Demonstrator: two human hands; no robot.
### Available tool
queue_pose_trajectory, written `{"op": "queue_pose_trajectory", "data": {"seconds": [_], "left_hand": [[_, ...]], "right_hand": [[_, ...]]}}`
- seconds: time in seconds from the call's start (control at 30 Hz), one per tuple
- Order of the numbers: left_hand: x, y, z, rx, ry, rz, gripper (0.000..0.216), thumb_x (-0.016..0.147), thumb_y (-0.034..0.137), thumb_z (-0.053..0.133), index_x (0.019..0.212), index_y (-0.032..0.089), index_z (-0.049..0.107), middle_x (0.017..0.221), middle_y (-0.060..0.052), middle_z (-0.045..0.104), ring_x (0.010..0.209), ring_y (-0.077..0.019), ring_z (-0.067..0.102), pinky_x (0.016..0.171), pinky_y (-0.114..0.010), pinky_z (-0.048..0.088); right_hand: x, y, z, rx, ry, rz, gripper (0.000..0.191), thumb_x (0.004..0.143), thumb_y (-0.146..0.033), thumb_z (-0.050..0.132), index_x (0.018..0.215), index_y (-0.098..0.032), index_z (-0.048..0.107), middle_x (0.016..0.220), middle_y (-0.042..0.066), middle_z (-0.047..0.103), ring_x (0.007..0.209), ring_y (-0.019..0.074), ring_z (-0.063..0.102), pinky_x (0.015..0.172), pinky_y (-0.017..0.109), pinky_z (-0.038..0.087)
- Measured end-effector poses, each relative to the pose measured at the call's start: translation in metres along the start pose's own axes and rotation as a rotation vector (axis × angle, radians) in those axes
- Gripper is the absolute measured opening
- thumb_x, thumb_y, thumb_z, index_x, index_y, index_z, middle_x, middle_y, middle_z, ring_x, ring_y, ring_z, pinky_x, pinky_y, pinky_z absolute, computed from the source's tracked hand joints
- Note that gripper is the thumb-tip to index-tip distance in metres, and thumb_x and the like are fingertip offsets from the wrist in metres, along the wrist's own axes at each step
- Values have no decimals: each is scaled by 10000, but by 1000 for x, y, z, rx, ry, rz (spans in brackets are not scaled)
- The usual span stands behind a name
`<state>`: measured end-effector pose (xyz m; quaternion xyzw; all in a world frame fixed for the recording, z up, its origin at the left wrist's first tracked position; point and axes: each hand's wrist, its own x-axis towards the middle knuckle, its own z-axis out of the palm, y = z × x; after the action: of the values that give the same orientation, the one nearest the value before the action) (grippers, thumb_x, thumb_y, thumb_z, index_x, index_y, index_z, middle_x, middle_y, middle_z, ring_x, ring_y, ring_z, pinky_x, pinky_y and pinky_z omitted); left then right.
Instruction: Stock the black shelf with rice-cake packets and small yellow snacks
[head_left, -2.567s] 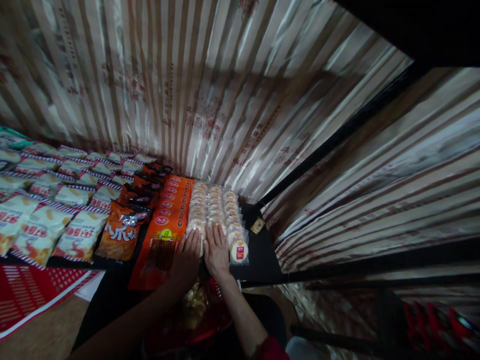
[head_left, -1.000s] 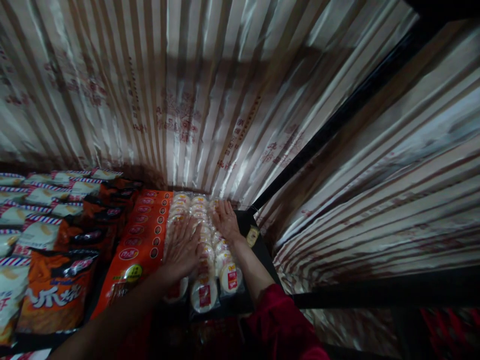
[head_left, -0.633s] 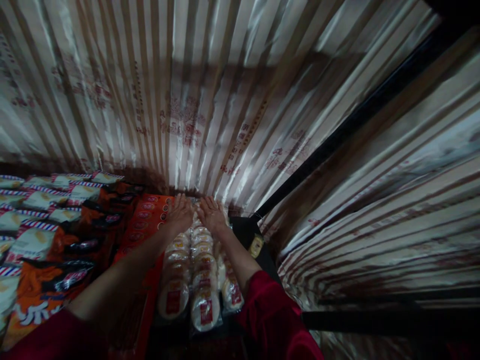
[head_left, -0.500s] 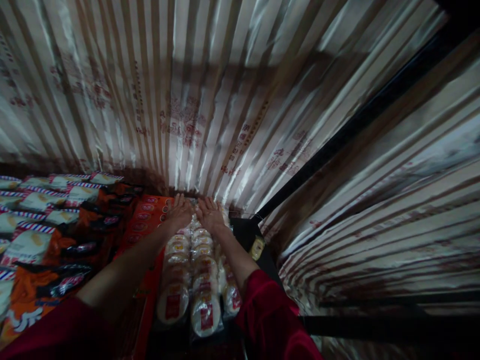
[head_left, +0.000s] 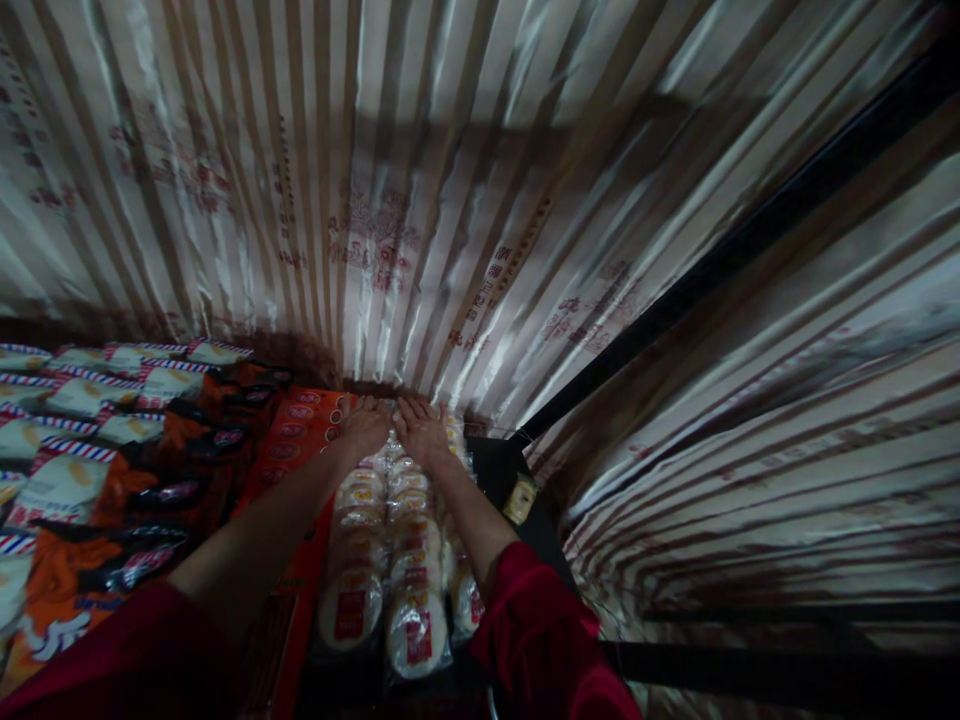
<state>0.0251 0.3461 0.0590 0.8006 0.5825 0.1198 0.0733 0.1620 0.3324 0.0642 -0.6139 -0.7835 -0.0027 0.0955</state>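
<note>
Rows of round, pale cakes in clear wrappers [head_left: 418, 632] with red labels lie overlapping, stretching from near me to the back of a dark surface. At the far end of the rows my left hand [head_left: 365, 428] lies flat over the wrapped cakes, fingers stretched forward. Beside it my right hand [head_left: 421, 432] rests on the neighbouring row with its fingers out as well. Neither hand grips anything. The cakes beneath both palms are hidden. Part of a further row is covered by my right forearm.
An orange-red box or sheet [head_left: 289, 440] borders the rows on the left, with orange and black snack bags [head_left: 142, 490] and white striped packets [head_left: 86, 395] beyond. One small wrapped item [head_left: 520, 499] lies at right. Behind hangs pleated printed sheeting [head_left: 420, 200], crossed by a black bar [head_left: 652, 300].
The view has shifted slightly, so everything sits a little further right. My left hand's fingers look a bit more bent; both hands stay on the far cakes.
</note>
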Motion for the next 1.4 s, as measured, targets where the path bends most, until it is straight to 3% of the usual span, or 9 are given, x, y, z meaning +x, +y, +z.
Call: {"op": "queue_pose_trajectory", "data": {"seconds": [0.23, 0.63, 0.9, 1.1, 1.27, 1.4], "left_hand": [[-9, 8, -11, 96, 21, -2, 384, 899, 219, 346, 1153, 67, 590, 1137, -197, 628, 1096, -299, 538, 997, -491, 303], [-12, 7, -11, 83, -25, -23, 402, 903, 257, 324, 1128, 99, 618, 1119, -160, 649, 1079, -276, 548, 1016, -468, 288], [-11, 0, 2, 56, -60, -74, 537, 923, 375, 225, 1377, 168, 423, 1395, -128, 466, 1348, -286, 312, 1103, -525, 136], [-8, 2, 1, 25, -145, -102, 560, 921, 429, 194, 1405, 214, 376, 1486, -72, 337, 1408, -251, 187, 1128, -503, 103], [-15, 9, -11, 45, -210, -69, 536, 926, 375, 205, 1385, 182, 402, 1476, -82, 354, 1397, -230, 225, 1132, -460, 134], [-13, 14, -15, 27, -226, -130, 541, 930, 370, 188, 1401, 179, 375, 1491, -84, 322, 1404, -222, 207, 1141, -452, 116]], "right_hand": [[-2, 0, 0, 12, 3, -30, 454, 973, -384, 265, 1322, -194, 485, 1316, 78, 555, 1247, 251, 424, 1100, 530, 85], [-5, 0, 4, 7, 17, -28, 437, 973, -377, 277, 1293, -202, 518, 1298, 70, 571, 1228, 235, 438, 1096, 479, 120], [-9, 2, 1, -11, -12, -15, 470, 974, -394, 256, 1329, -185, 482, 1443, 85, 408, 1372, 220, 254, 1105, 435, 139], [-9, 12, -8, -70, -19, 110, 493, 967, -427, 237, 1353, -212, 456, 1486, 94, 332, 1405, 245, 168, 1103, 465, 120], [-11, 17, -8, -72, -100, 167, 507, 961, -458, 209, 1363, -252, 438, 1464, 66, 378, 1368, 255, 267, 1099, 481, 127], [-12, 16, -7, -74, -109, 177, 518, 960, -458, 197, 1388, -248, 399, 1449, 57, 404, 1347, 231, 302, 1095, 438, 160]]}}
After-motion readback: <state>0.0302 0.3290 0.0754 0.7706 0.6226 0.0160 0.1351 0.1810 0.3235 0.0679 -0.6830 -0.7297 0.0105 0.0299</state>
